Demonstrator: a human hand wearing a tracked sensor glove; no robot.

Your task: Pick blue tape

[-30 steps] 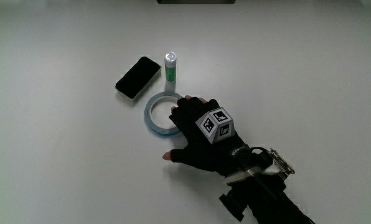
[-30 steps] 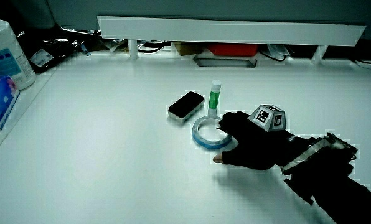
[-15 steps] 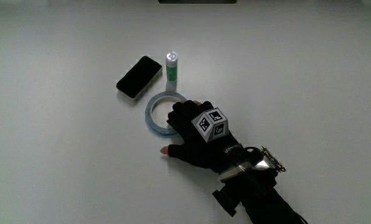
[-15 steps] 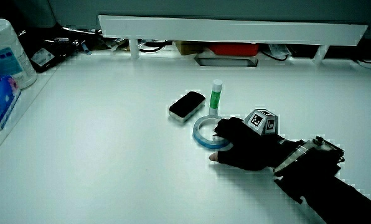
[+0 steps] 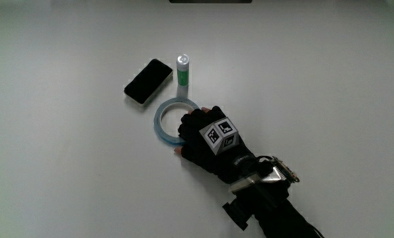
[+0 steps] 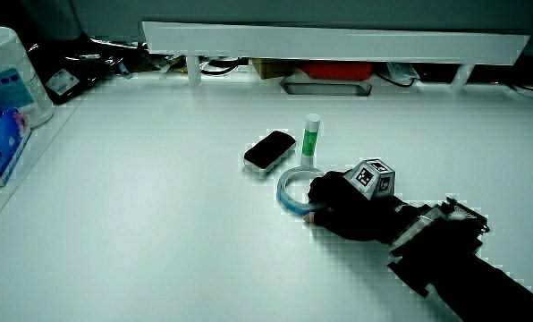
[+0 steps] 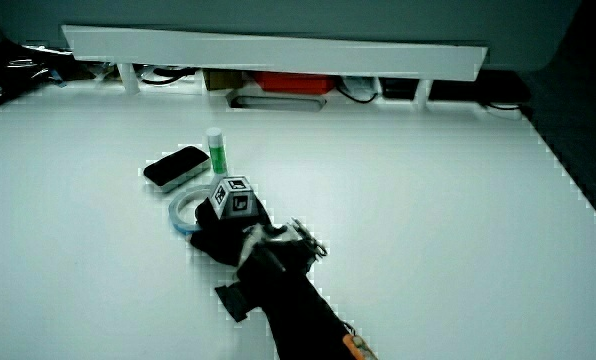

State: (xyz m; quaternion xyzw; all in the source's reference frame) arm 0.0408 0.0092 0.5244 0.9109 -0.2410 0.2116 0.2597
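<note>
The hand [image 7: 223, 232] rests on the blue tape [image 7: 185, 213], near the phone [image 7: 176, 167].

No readable text, brand or number anywhere I can make out. The cube [image 5: 217, 135] on the back of my hand [image 5: 207, 142] carries only black-and-white marker patterns, not letters. The tub [image 6: 7, 76] well away from my grip has a blue label, too small to read.

Table [image 5: 65, 172] holds phone [image 5: 147, 81], glue stick [image 5: 182, 70] (upright), tape [image 5: 164, 123].
</note>
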